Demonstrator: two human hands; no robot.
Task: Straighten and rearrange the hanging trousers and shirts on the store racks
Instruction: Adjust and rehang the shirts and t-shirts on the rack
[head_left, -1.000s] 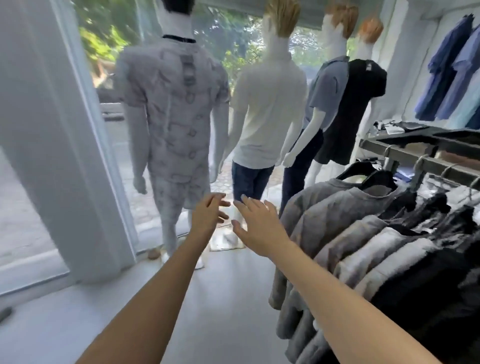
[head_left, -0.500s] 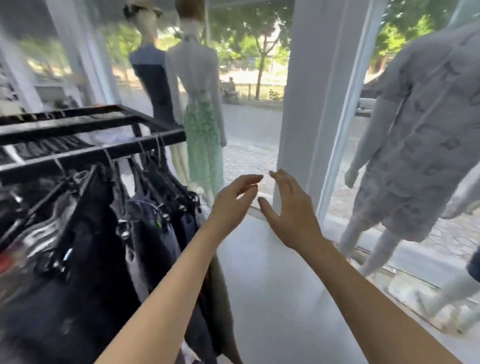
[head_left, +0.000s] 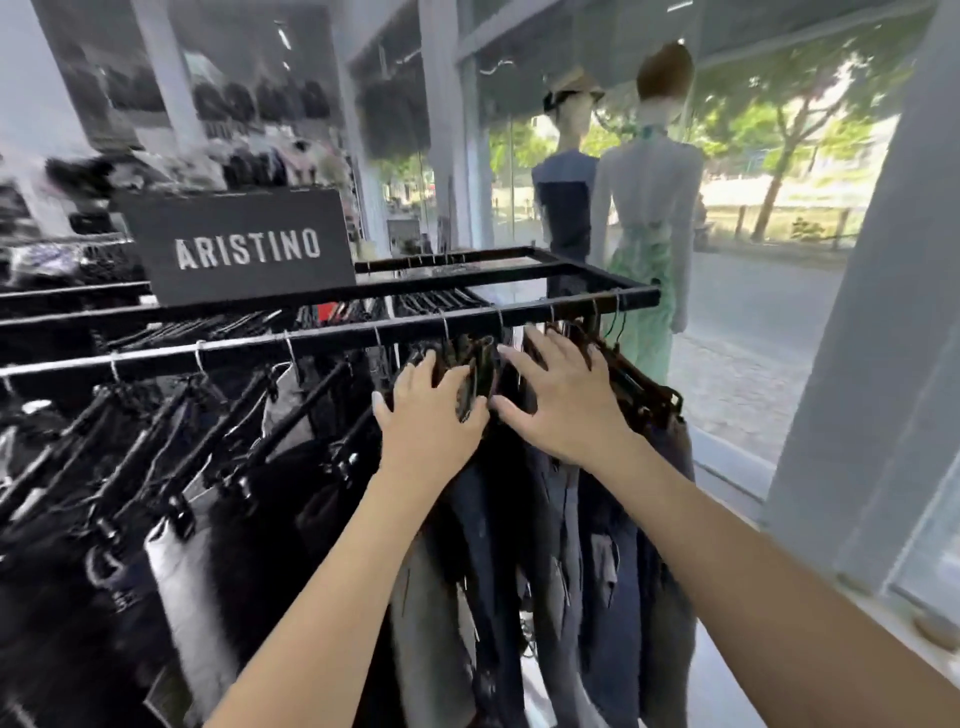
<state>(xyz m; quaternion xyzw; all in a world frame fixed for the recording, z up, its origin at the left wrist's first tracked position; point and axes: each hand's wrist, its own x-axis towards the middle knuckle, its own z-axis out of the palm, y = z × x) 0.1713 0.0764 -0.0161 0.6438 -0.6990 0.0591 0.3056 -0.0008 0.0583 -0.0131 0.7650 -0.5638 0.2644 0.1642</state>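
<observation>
Reaching into the dark trousers that hang from clip hangers on the black rack, both hands work near its right end. The left hand curls its fingers over a bunch of hanger tops, gripping them. The right hand lies just beside it, fingers spread flat against the neighbouring hangers. A black sign stands on the rack.

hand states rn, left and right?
Left hand: fingers curled over the clip hangers on the trouser rack; firm grip cannot be told.
Right hand: open, fingers spread, resting on the hanging trousers.
</observation>
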